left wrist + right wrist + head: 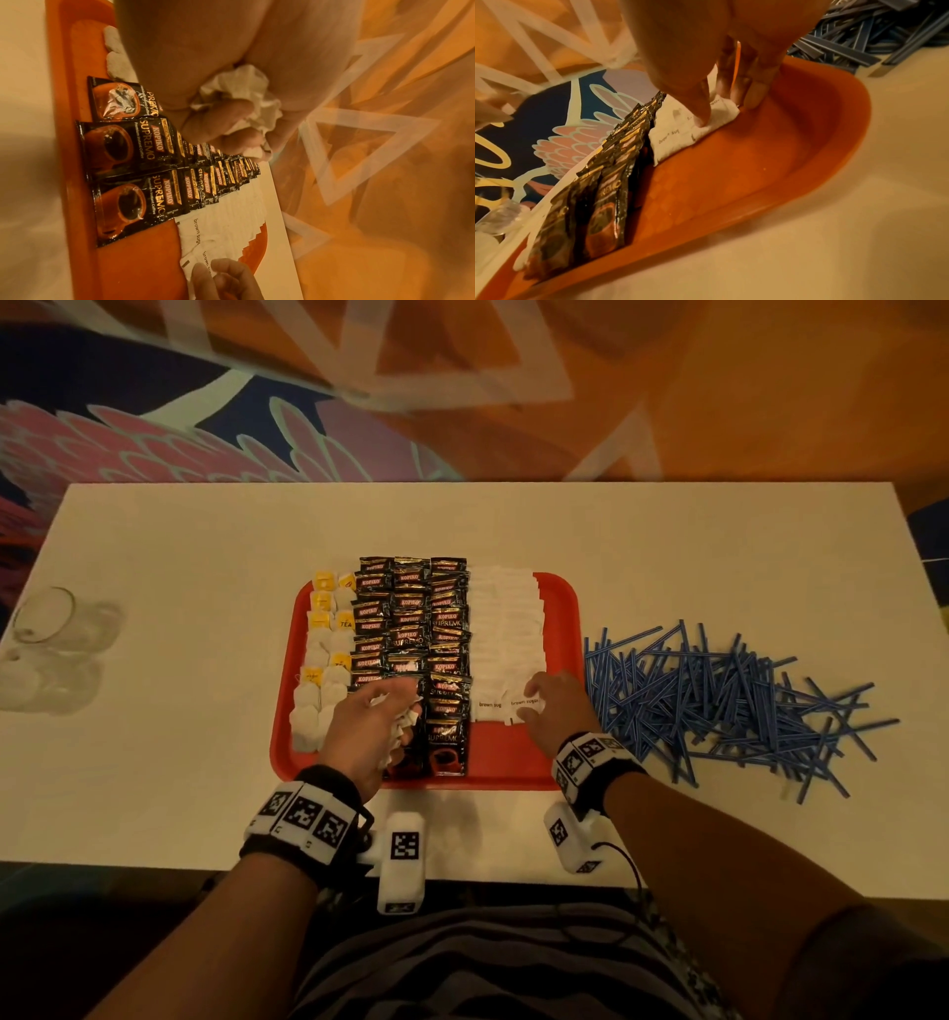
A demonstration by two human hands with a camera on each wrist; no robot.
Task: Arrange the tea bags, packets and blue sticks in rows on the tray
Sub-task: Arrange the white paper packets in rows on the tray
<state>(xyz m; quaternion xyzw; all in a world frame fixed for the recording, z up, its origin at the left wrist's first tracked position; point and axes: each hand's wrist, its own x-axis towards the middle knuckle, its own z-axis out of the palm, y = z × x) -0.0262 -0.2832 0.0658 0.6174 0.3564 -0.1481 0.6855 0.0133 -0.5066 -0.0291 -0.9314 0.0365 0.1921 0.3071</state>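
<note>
A red tray (508,757) holds rows of tea bags (323,660), black coffee packets (411,618) and white sugar packets (506,629). My left hand (380,716) hovers over the front of the coffee rows and grips a bunch of white sugar packets (246,95) in its curled fingers. My right hand (554,706) is at the front of the right sugar row. Its thumb lies on top of the front sugar packet (721,115) and its fingers (752,97) sit at that packet's right edge. A loose pile of blue sticks (719,701) lies on the table right of the tray.
Clear glasses (51,634) stand at the table's left edge. Bare tray floor (757,162) shows in front of the sugar rows. The white table (154,762) is bare left of the tray and behind it. A patterned carpet lies beyond the table.
</note>
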